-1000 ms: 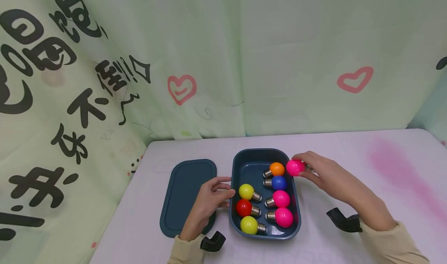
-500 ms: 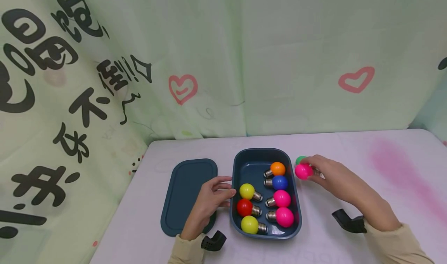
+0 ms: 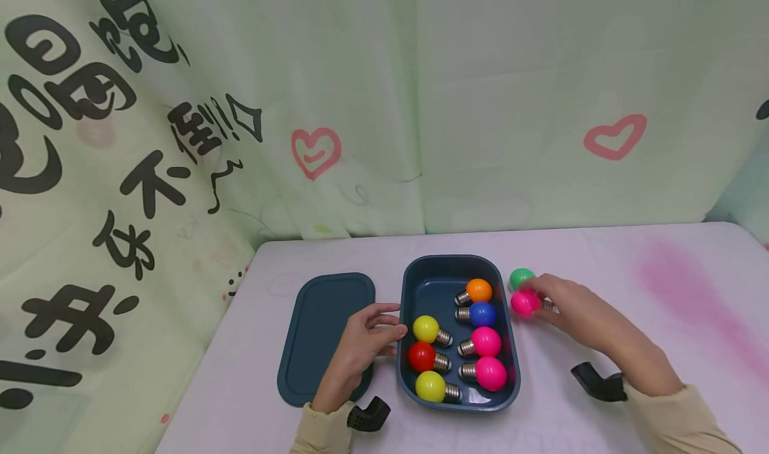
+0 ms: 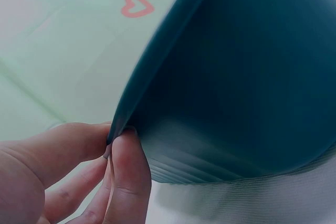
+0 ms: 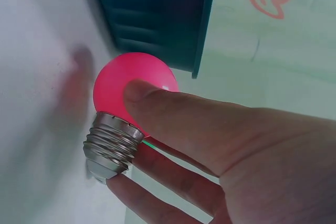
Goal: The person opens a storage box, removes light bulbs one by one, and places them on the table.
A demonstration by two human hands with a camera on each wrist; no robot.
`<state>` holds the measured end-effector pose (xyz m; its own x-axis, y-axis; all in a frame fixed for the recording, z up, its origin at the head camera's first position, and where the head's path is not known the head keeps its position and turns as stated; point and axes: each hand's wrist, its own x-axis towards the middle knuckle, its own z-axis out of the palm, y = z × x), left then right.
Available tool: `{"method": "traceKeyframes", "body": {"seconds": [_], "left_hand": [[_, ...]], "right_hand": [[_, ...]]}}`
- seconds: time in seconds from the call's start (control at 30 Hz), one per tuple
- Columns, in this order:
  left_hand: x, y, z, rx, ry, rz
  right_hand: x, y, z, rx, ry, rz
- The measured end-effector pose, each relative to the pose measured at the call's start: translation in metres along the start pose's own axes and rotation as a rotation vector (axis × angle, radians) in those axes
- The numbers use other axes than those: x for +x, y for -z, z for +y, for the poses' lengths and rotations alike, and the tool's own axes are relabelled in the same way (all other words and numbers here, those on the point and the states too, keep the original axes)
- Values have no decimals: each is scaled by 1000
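Observation:
My right hand (image 3: 579, 310) pinches a pink light bulb (image 3: 525, 303) between thumb and fingers, just right of the dark blue box (image 3: 444, 406). In the right wrist view its silver screw base (image 5: 113, 142) points away from the box. A green bulb (image 3: 521, 278) sits beside it, partly behind the held bulb and fingers. With thumb and finger, my left hand (image 3: 359, 344) grips the box's left rim (image 4: 134, 85). Inside the box, a right column has an orange bulb (image 3: 479, 290), a blue bulb (image 3: 483, 314) and two pink bulbs (image 3: 486, 341); a red bulb (image 3: 421, 356) lies between two yellow bulbs (image 3: 426, 329) at left.
A dark blue lid (image 3: 321, 334) lies flat on the white tablecloth (image 3: 571, 420), left of the box and partly under the left forearm. Pale green cloth (image 3: 498, 107) hangs behind and at left of the table.
My right hand has moved right and slightly down with the pink bulb, from over the box's right rim to outside it. The green bulb has come into view. My left hand stays at the rim.

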<state>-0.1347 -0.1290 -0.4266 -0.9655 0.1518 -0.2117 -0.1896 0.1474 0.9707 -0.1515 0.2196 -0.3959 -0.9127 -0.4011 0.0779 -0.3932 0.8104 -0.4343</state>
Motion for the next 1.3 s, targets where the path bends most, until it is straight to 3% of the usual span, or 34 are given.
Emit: {"method": "traceKeyframes", "body": {"seconds": [0.37, 0.87, 1.3], "left_hand": [[0, 0, -1, 1, -6, -5], [2, -1, 0, -3, -2, -12], [0, 0, 0, 2, 1, 0]], "right_hand": [[1, -5, 5, -4, -14, -29], [3, -4, 4, -76, -52, 2], [15, 4, -22, -127, -15, 14]]}}
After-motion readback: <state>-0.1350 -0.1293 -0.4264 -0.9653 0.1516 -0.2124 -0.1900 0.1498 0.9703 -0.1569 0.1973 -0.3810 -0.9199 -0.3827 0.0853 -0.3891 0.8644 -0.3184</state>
